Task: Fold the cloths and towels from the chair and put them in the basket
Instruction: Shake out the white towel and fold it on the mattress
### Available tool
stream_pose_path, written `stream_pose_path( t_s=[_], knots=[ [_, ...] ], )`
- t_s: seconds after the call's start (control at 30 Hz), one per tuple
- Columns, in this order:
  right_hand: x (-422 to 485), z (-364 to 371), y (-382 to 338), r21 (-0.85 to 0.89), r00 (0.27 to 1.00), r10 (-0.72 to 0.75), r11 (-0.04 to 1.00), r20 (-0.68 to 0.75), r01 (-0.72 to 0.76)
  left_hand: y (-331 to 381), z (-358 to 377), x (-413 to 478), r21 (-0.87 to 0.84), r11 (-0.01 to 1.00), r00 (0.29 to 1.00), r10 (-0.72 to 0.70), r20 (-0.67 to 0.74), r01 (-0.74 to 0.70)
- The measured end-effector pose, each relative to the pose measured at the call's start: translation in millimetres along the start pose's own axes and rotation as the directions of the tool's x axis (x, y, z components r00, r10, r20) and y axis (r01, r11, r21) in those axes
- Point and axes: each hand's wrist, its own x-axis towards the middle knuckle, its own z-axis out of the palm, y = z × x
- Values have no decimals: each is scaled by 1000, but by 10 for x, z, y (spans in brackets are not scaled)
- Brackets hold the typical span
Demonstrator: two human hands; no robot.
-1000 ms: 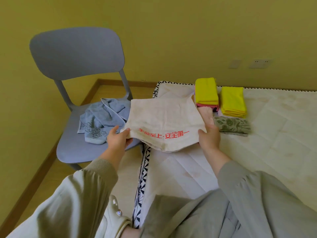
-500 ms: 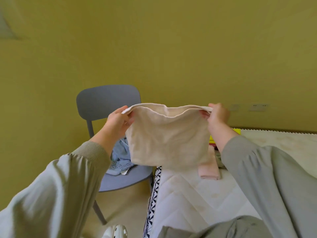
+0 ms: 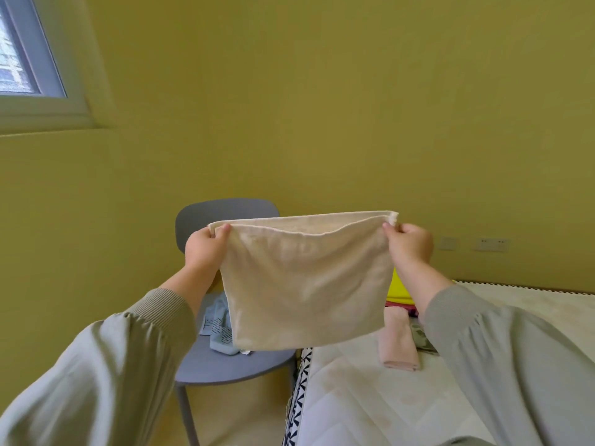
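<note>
A cream cloth [image 3: 306, 284] hangs doubled over in the air in front of me, stretched flat between both hands. My left hand [image 3: 204, 249] pinches its top left corner and my right hand [image 3: 409, 244] pinches its top right corner. Behind it stands the grey chair [image 3: 225, 365], with a crumpled light blue towel [image 3: 219, 329] on the seat, partly hidden by the cloth. No basket is in view.
A white mattress [image 3: 370, 407] fills the lower right. On it lie a folded pink cloth [image 3: 397, 344], a yellow folded cloth [image 3: 397, 291] and a green patterned cloth [image 3: 421, 338], mostly hidden by my right sleeve. Yellow wall behind, window [image 3: 19, 59] at upper left.
Both hands have lifted the cream cloth from low over the mattress edge up to chest height and pulled its top edge taut. The view has tilted upward.
</note>
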Motion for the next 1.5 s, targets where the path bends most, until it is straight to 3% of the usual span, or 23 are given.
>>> stream_pose_path(
  t_s=[0.2, 0.33, 0.53, 0.67, 0.77, 0.87, 1.0, 1.13, 1.5],
  knots=[
    [-82, -76, -251, 55, 996, -26, 998, -88, 31, 119, -210, -124, -70, 997, 1000, 20, 17, -19],
    [-69, -76, -338, 113, 995, -43, 992, -91, 53, 169, -408, -207, -65, 982, 983, 178, 32, -176],
    [-132, -140, -441, -16, 984, -173, 985, -47, 173, 173, -617, -232, 203, 901, 924, 371, 91, -382],
    [-128, -160, -356, -194, 956, -287, 936, 66, 295, 121, -594, -308, 432, 764, 870, 476, 124, -480],
    [-134, -155, -327, -223, 934, -344, 907, 100, 357, 65, -550, -330, 491, 684, 828, 536, 164, -540],
    [-155, -176, -334, -237, 921, -378, 889, 97, 390, 23, -549, -270, 454, 701, 828, 529, 185, -550],
    [-177, -229, -331, -336, 869, -446, 801, 214, 495, 19, -577, -223, 393, 759, 855, 475, 209, -518],
    [-154, -247, -326, -414, 804, -497, 690, 326, 594, 74, -591, -231, 436, 718, 840, 468, 276, -543],
    [-129, -207, -327, -446, 860, -444, 736, 251, 510, 72, -613, -204, 569, 657, 869, 351, 348, -494]
  ],
)
